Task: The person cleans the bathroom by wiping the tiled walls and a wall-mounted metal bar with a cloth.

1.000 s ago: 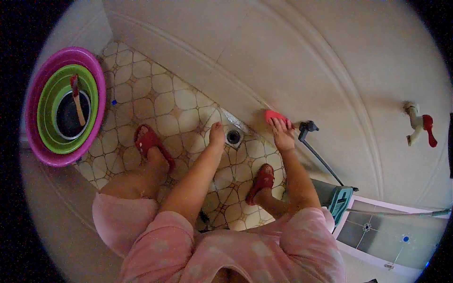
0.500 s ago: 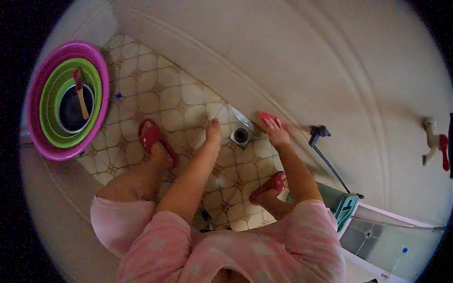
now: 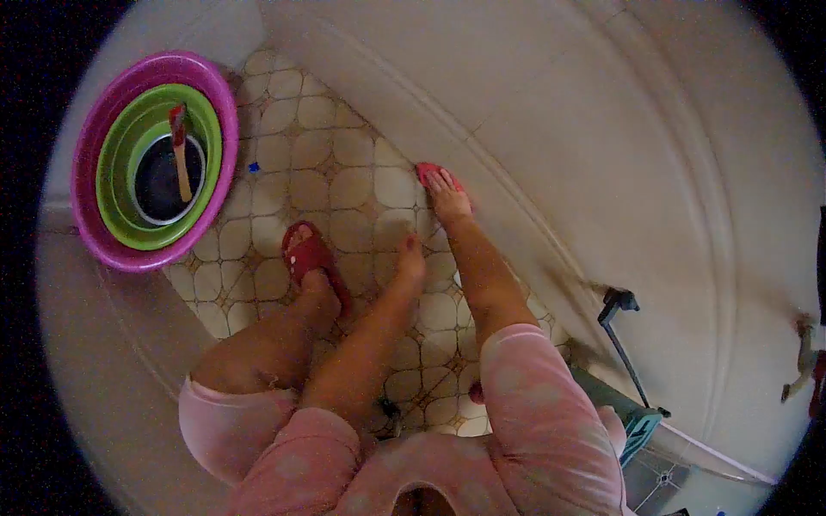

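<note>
A red cloth or sponge (image 3: 427, 168) is pressed by my right hand (image 3: 450, 198) against the base of the wall, where it meets the tiled floor (image 3: 331, 181). The fingers of that hand lie stretched over it. My left hand (image 3: 412, 254) hangs above the tiles to the left of my right forearm; its fingers look curled, and whether anything is in them is hidden.
Nested pink (image 3: 83, 202) and green basins hold a dark bowl with a red-headed, wooden-handled brush (image 3: 181, 163). A blue bit (image 3: 254, 167) lies on the floor. At the right are a black fixture (image 3: 621, 300), a teal object (image 3: 638, 430) and a wall tap (image 3: 806, 357).
My right hand has slid the red cloth or sponge left and up along the wall base. The view has shifted, and my right arm now covers the floor drain.
</note>
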A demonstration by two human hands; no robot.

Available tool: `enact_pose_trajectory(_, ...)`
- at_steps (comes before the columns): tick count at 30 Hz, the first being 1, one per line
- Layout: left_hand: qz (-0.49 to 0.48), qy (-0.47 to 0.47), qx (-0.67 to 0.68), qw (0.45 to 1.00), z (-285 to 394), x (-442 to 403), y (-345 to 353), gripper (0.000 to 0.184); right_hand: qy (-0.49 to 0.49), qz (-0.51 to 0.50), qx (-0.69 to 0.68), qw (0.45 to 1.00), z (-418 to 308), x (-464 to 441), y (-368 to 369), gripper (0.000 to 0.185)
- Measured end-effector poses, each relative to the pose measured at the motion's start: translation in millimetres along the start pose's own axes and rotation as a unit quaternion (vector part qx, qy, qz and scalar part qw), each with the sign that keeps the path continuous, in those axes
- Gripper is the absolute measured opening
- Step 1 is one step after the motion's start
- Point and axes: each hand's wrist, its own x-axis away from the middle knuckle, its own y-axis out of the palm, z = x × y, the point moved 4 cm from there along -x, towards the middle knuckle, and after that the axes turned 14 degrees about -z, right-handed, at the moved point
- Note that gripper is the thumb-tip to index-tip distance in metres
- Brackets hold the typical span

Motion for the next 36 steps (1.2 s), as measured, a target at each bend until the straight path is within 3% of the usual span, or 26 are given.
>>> enact_pose_trajectory(2, -0.014, 0.042, -0.030, 0.999, -7.0, -0.5, -4.3, 0.045, -0.003, -0.009, -0.044, 0.999, -3.3, -4.3, 11.0, 0.053)
enact_pose_trajectory(7, -0.051, -0.147, 0.132, 0.979, 18.5, 17.2, 11.1, 0.047, -0.007, -0.068, -0.090, 0.994, 19.5, 56.5, 55.1, 0.055)
enact_pose_trajectory(9, -0.107, -0.120, 0.144, 0.976, -32.2, -4.9, 13.3, 0.053, 0.006, -0.115, -0.140, 0.983, 35.5, 89.3, 92.2, 0.057)
enact_pose_trajectory(10, -0.091, -0.108, 0.137, 0.981, -29.2, 1.5, 18.1, 0.051, 0.013, -0.139, -0.166, 0.976, 43.9, 110.9, 105.0, 0.058)
enact_pose_trajectory(16, -0.015, -0.045, 0.102, 0.994, 19.0, 40.2, 30.6, 0.041, 0.041, -0.152, 0.059, 0.986, 82.3, 219.4, 177.4, 0.061)
enact_pose_trajectory(18, -0.017, -0.057, 0.106, 0.993, 26.3, 49.3, 35.1, 0.039, 0.050, -0.319, 0.070, 0.944, 101.3, 263.5, 172.7, 0.057)
enact_pose_trajectory(24, 0.015, -0.018, 0.108, 0.994, 2.5, 44.1, 45.9, 0.033, 0.110, -0.215, -0.055, 0.969, 141.9, 337.9, 238.3, 0.053)
enact_pose_trajectory(25, 0.013, -0.022, 0.120, 0.992, 2.9, 44.8, 45.3, 0.032, 0.053, -0.254, 0.082, 0.962, 135.9, 336.8, 238.8, 0.054)
enact_pose_trajectory(27, -0.007, -0.045, 0.168, 0.985, -0.1, 45.9, 47.0, 0.032, -0.066, -0.315, 0.350, 0.880, 129.6, 327.8, 240.3, 0.055)
enact_pose_trajectory(30, -0.033, -0.017, 0.129, 0.991, 1.0, 47.0, 39.8, 0.033, -0.004, -0.071, 0.402, 0.913, 118.7, 291.1, 243.3, 0.056)
enact_pose_trajectory(32, 0.014, 0.068, 0.070, 0.995, -4.3, 46.2, 35.8, 0.034, -0.010, -0.126, 0.355, 0.926, 110.0, 257.6, 255.0, 0.056)
enact_pose_trajectory(34, 0.031, 0.066, 0.056, 0.996, -19.0, 36.2, 35.0, 0.034, -0.010, -0.152, 0.307, 0.940, 102.0, 242.6, 252.7, 0.056)
enact_pose_trajectory(36, 0.020, -0.027, 0.087, 0.996, -36.6, 25.6, 35.2, 0.035, -0.007, -0.153, 0.255, 0.955, 100.8, 245.7, 236.1, 0.055)
